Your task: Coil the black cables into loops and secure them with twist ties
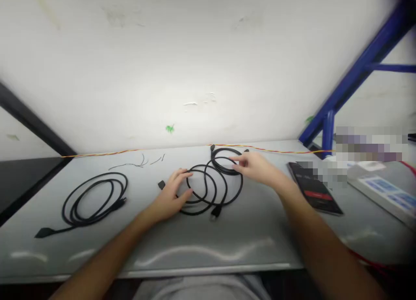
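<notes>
A black cable (226, 185) with overlapping loose loops lies between my hands, its metal-ended plug (216, 212) towards the front edge. My left hand (172, 195) rests over the left side of these loops, thumb and fingers apart. At the upper right of the loops, my right hand (256, 168) has its thumb and index finger around the cable; its other fingers are curled. Just behind, partly under the right fingertips, is a smaller coiled black cable (224, 150). A dark connector (161, 185) sticks out beside my left hand.
Another coiled black cable (76, 204) lies on the grey table (162, 252) at left. Thin dark strands (130, 164) lie behind. A phone (316, 189) and a white box (383, 187) are at right. A twisted red-yellow wire (260, 149) runs along the wall, near a blue frame (344, 88).
</notes>
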Demonstrator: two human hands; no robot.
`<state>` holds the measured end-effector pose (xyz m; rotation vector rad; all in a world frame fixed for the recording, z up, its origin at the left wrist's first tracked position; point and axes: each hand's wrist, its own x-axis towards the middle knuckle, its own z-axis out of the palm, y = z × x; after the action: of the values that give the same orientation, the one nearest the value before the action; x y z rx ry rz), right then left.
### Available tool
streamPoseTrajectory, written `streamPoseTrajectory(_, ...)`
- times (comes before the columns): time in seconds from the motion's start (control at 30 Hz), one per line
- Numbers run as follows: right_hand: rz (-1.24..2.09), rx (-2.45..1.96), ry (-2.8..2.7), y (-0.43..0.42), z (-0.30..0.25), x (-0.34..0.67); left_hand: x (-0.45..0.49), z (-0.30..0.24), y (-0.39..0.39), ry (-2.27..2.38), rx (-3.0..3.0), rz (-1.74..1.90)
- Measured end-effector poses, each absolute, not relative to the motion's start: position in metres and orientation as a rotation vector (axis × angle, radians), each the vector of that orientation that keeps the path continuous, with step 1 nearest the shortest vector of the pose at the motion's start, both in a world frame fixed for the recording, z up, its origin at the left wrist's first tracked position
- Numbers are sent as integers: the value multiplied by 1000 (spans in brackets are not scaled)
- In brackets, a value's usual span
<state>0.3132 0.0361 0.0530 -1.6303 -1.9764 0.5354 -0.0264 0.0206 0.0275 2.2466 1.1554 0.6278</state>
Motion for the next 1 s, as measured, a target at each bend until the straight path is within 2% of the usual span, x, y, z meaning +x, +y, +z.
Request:
streamPoseTrajectory(0.17,1049,-1416,-1877,20,75,310,-23,21,20,1157,2304,677)
streamPoseTrajectory(0.27,1203,-1214,-1823,18,80,300,-19,18,20,1205,2345,635)
streamPoseTrajectory(0.53,1283,-1176,-1946,25,66,297,-14,10,23,1295,2319,758)
streamPoseTrajectory(0.73,1092,-1144,-2364,17,56,283,-18,7,24,1212,2349,824)
streamPoseTrajectory(1.0,1081,-1007,-2354,11,32,244,-20,8,25,1137,2323,812)
